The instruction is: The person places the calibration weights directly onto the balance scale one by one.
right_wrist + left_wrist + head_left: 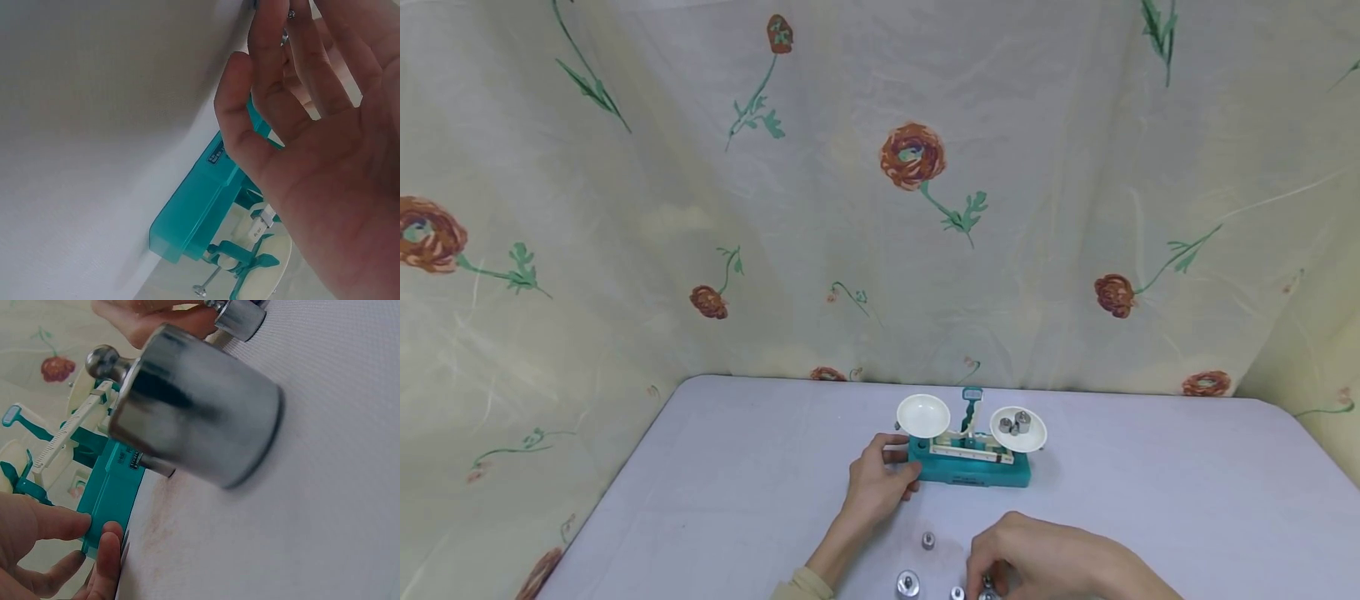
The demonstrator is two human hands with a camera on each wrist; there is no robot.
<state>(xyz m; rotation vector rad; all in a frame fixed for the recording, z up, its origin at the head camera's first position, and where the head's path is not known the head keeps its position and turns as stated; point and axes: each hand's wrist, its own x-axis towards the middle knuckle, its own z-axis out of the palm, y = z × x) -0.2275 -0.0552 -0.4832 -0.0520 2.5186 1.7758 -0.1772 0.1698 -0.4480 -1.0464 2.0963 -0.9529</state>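
Note:
A teal balance scale (973, 473) with two white pans stands toward the back of the table. My left hand (877, 482) grips the left end of its base, thumb in front and fingers at the side. The left pan (923, 416) is bare; the right pan (1037, 433) carries three small metal weights (1022, 422). At the table's front, my right hand (1037, 557) curls its fingers round a metal weight (988, 594), partly hidden by them. In the right wrist view, the fingertips are cut off at the top edge.
Left of my right hand stand other knobbed metal weights: a larger one (907, 583), a small one (928, 541) and another small one (957, 593). A pale cloth covers the table (760, 467). Behind it hangs a flowered curtain (850, 208).

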